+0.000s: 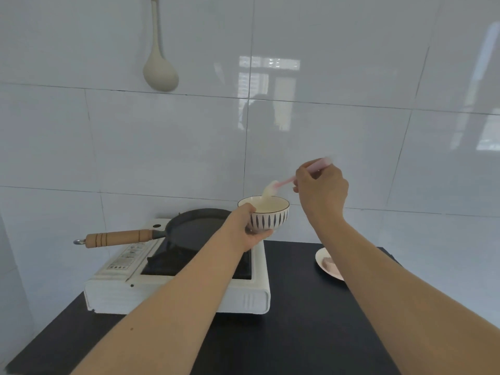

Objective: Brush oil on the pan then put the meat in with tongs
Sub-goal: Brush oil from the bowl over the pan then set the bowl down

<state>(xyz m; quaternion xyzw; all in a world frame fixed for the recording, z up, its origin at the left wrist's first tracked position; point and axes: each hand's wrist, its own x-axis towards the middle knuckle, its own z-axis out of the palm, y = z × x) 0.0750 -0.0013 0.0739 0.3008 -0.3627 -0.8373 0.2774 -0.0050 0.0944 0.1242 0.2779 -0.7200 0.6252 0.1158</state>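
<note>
A dark pan (194,226) with a wooden handle (116,238) sits on a white portable stove (176,290). My left hand (250,228) holds a white bowl with dark stripes (266,216) lifted above the stove's right side, beside the pan. My right hand (320,192) grips a pink-handled brush (273,186), whose pale bristle tip hangs just over the bowl's rim. A piece of pale pink meat (328,264) lies on a white plate (320,259) to the right, partly hidden behind my right forearm. No tongs show.
The stove stands on a black table (284,334) against a white tiled wall. A beige ladle (159,71) hangs on the wall at upper left. The pan handle sticks out past the stove's left side.
</note>
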